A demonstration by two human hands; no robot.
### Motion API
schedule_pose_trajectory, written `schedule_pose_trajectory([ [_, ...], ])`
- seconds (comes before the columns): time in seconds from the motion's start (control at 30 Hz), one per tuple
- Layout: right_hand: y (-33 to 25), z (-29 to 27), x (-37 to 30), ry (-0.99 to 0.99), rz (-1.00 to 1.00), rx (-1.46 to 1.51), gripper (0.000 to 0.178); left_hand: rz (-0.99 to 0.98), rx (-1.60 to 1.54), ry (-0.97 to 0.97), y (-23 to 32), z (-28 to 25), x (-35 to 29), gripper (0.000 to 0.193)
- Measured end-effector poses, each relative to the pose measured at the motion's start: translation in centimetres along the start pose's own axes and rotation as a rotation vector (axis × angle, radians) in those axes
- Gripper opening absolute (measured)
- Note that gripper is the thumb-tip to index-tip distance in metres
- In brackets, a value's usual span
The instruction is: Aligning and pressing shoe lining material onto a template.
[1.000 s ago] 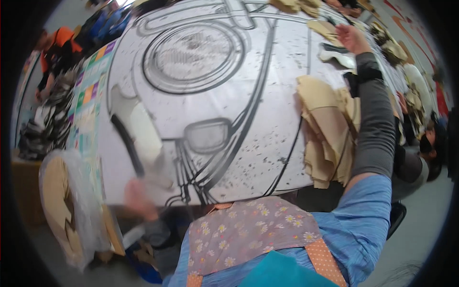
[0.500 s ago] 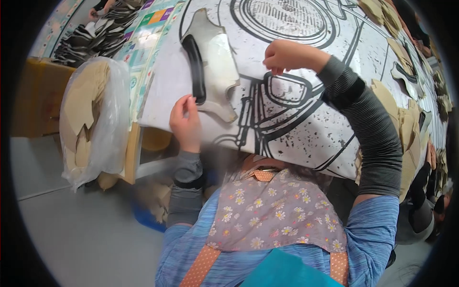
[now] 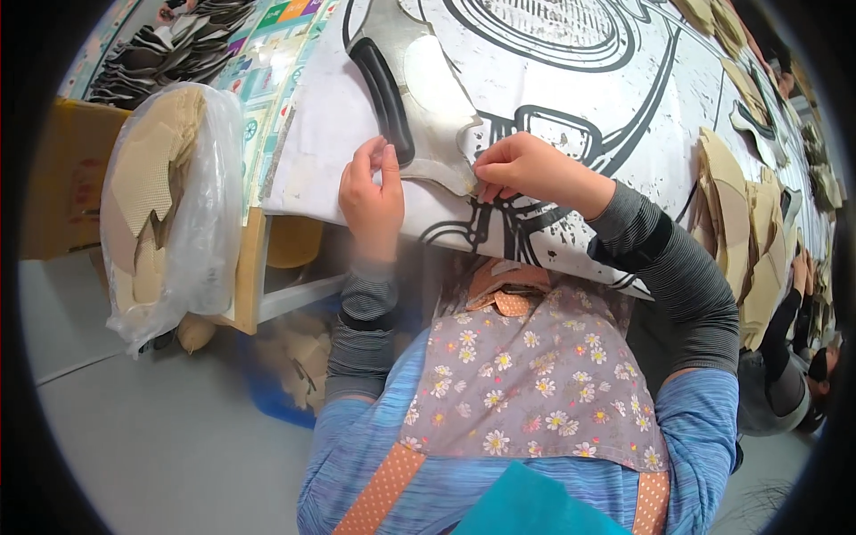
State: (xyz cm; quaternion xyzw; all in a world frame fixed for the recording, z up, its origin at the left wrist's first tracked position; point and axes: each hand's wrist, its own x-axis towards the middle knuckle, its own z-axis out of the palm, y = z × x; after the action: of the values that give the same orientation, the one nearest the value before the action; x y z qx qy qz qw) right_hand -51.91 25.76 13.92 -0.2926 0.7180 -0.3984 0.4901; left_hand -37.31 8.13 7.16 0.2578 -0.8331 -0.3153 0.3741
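A flat shoe upper piece [image 3: 426,76], grey-white with a lighter patch, lies on the table in front of me. A padded black strip [image 3: 385,105] curves along its left edge. My left hand [image 3: 372,189] is at the strip's lower end, thumb and fingers drawn together at the edge. My right hand [image 3: 528,174] is closed in a pinch at the piece's lower right corner. Whether anything small sits between the right fingertips is hidden.
White cloth with black line drawings covers the table [image 3: 526,89]. At left, a clear plastic bag [image 3: 209,196] holds beige pieces beside a cardboard box [image 3: 67,187]. Dark pieces [image 3: 165,58] are piled beyond. Beige stacks [image 3: 727,209] line the right, with other people nearby. A blue tub [image 3: 276,401] stands below.
My right hand has come down and left from above the table to the piece's lower corner. The piece appears shifted right and slightly tilted; my left hand stays at the strip's lower end.
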Motion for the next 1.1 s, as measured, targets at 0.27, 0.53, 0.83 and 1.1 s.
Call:
schedule_pose_trajectory([
  [0.27, 0.8, -2.1, -4.5, 0.104, -0.071, -0.239, 0.022, 0.118, -0.217, -0.051, 0.5, -1.0, -2.5, 0.012],
  [0.53, 1.5, -12.7, -18.5, 0.3, 0.35, -0.769, 0.021, 0.594, -0.157, -0.118, 3.9, -1.8, -5.0, 0.003],
  [0.83, 5.6, -14.6, -28.7, 0.731, 0.453, -0.733, 0.032, 0.805, 0.068, -0.089, 5.6, -1.2, -7.5, 0.026],
  [1.1, 11.0, -12.8, -32.5, 0.925, 0.475, -0.8, 0.046, 1.002, -0.011, -0.182, 7.2, -0.3, -8.4, 0.037],
])
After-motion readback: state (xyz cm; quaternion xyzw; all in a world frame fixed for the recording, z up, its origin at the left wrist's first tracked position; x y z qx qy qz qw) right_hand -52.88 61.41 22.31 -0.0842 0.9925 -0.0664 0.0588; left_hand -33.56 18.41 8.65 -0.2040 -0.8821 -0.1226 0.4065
